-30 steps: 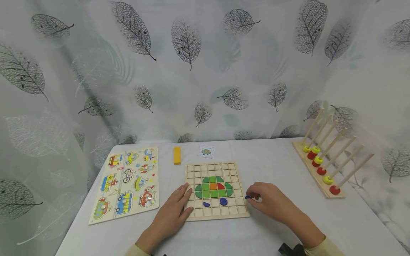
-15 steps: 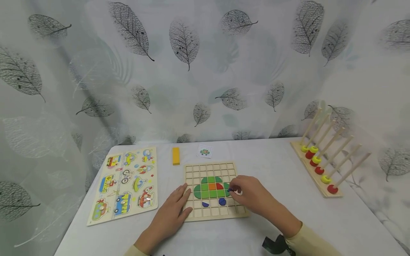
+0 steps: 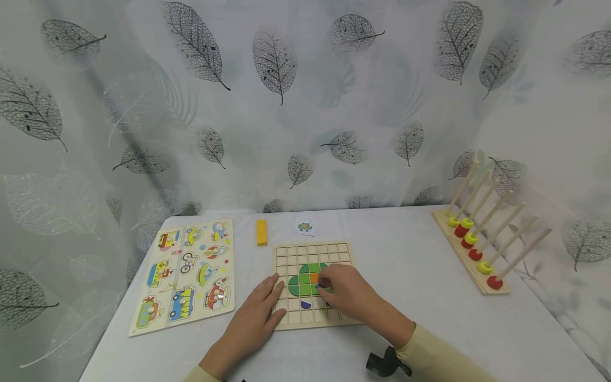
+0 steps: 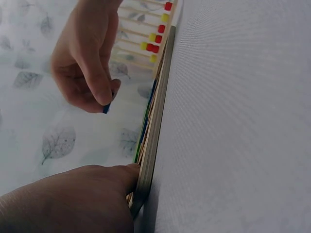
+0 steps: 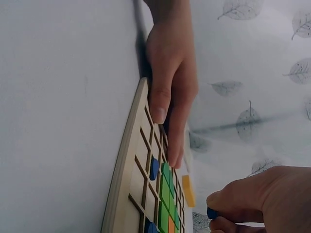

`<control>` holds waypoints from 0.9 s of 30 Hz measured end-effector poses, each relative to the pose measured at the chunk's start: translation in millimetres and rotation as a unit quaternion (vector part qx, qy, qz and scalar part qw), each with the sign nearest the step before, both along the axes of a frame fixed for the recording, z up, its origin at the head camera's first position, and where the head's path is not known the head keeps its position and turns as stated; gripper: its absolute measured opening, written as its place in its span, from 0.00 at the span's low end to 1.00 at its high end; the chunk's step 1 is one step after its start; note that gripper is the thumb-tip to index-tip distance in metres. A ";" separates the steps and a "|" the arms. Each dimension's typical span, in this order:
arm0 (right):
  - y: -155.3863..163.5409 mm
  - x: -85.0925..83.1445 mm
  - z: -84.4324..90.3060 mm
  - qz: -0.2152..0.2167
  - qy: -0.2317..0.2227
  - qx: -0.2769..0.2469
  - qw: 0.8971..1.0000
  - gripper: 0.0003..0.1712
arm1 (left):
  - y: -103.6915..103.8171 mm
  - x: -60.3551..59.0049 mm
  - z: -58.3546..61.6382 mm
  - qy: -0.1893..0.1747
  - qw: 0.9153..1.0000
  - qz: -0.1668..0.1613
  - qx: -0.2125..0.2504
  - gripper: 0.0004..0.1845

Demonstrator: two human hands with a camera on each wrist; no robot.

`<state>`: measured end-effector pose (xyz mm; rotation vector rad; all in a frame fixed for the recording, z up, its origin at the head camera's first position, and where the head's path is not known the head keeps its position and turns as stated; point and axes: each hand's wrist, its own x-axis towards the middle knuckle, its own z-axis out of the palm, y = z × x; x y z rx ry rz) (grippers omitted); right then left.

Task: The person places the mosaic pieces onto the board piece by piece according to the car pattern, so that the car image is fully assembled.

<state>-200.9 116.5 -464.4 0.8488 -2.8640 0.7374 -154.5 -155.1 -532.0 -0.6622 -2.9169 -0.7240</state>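
Note:
A wooden grid board (image 3: 315, 325) lies on the table with green pieces (image 3: 305, 288) and an orange square (image 3: 314, 277) in its cells. Below the green shape sits a blue half-round piece (image 3: 305, 305). My left hand (image 3: 255, 313) rests on the board's left edge, fingers extended. Over the board, my right hand (image 3: 350, 292) pinches a small blue piece (image 5: 212, 212) between thumb and fingers; the left wrist view shows this piece held above the surface. The right hand hides the red piece, the right-hand green pieces and most of the other blue pieces.
At left lies a vehicle puzzle board (image 3: 191, 276). Behind the grid board are a yellow block (image 3: 261, 232) and a small pattern card (image 3: 305, 226). A pegged stand (image 3: 470, 254) with red and yellow beads stands at right. A leaf-print curtain (image 3: 305, 106) hangs behind the table.
My right hand has moved left with the blue piece, from beside the board's right edge to above its middle. My left hand has stayed on the board's left edge.

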 end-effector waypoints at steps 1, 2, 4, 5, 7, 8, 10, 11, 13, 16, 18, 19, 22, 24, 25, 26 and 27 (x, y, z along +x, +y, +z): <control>-2.1 -0.6 -1.2 0.002 -0.002 0.000 1.000 0.06 | -0.1 -0.2 -0.4 0.001 1.000 0.000 0.000 0.36; -4.1 -1.4 -2.1 0.004 -0.005 -0.001 1.000 0.06 | -0.1 -0.4 -0.8 0.002 1.000 0.000 0.000 0.36; -7.9 -2.2 -3.4 0.005 -0.013 -0.005 1.000 0.06 | -0.3 -0.6 -1.4 0.004 1.000 -0.001 0.000 0.36; -9.7 -2.5 -4.1 0.005 -0.018 -0.007 1.000 0.05 | -0.4 -0.6 -1.7 0.005 1.000 -0.002 0.000 0.36; -12.9 -3.2 -6.5 0.006 -0.025 -0.008 1.000 0.05 | -0.7 -0.4 -2.0 0.007 1.000 -0.003 0.000 0.36; -14.4 -3.6 -7.5 0.006 -0.029 -0.008 1.000 0.05 | -0.9 -0.3 -2.1 0.008 1.000 -0.003 0.002 0.36; -17.2 -4.3 -10.3 0.006 -0.037 -0.005 0.999 0.05 | -1.0 -0.1 -2.1 0.010 1.000 -0.004 0.004 0.35; -18.5 -4.8 -12.1 0.007 -0.041 -0.004 0.999 0.05 | -1.0 0.0 -1.9 0.011 1.000 -0.004 0.005 0.35; -20.9 -5.7 -15.1 0.009 -0.051 -0.001 0.999 0.05 | -1.1 0.2 -1.5 0.012 1.000 -0.004 0.007 0.35; -24.2 -6.6 -18.9 0.012 -0.062 0.003 0.998 0.05 | -1.0 0.3 -0.8 0.014 1.000 -0.004 0.007 0.35; -25.8 -6.8 -21.3 0.015 -0.064 0.005 0.998 0.06 | -0.9 0.2 -0.6 0.015 1.000 -0.004 0.007 0.35; -26.4 -6.6 -22.3 0.016 -0.064 0.006 0.998 0.06 | -0.9 0.2 -0.5 0.015 1.000 -0.004 0.007 0.35; -27.4 -6.2 -23.7 0.023 -0.060 0.011 0.998 0.07 | -1.0 0.5 0.2 0.014 1.000 -0.006 0.008 0.35; -27.4 -6.0 -24.3 0.029 -0.058 0.014 0.998 0.06 | -1.3 0.7 0.7 0.013 1.000 -0.008 0.009 0.35; -27.5 -6.1 -24.5 0.033 -0.056 0.018 0.998 0.06 | -1.5 0.8 0.7 0.013 1.000 -0.009 0.009 0.35; -27.6 -6.3 -24.6 0.037 -0.054 0.020 0.998 0.06 | -1.7 0.8 0.7 0.013 1.000 -0.009 0.009 0.35; -27.6 -6.3 -24.8 0.040 -0.053 0.022 0.998 0.06 | -1.9 0.7 0.6 0.014 1.000 -0.009 0.009 0.35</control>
